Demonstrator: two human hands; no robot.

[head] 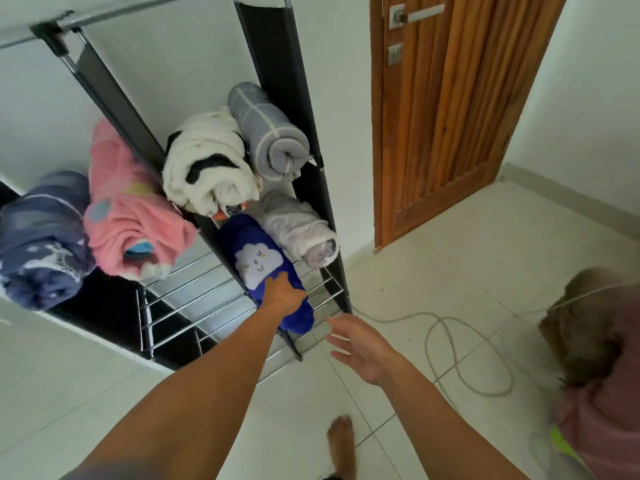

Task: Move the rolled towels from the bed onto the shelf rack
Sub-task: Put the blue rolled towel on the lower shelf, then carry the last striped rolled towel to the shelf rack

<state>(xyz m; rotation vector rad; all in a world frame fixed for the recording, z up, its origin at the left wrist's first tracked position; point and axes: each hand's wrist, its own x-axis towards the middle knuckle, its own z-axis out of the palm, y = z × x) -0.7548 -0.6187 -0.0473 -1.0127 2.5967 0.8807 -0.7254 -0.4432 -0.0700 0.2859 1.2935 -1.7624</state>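
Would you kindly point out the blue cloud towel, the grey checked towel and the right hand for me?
blue cloud towel [258, 261], head view, on its white cloud patch.
grey checked towel [266, 133], head view, middle of the roll.
right hand [360, 348], head view, on the open palm.

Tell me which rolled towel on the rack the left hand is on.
The blue towel with the white cloud face, on the lower shelf beside the pale grey roll. The left hand grips its near end; the other five rolls are untouched.
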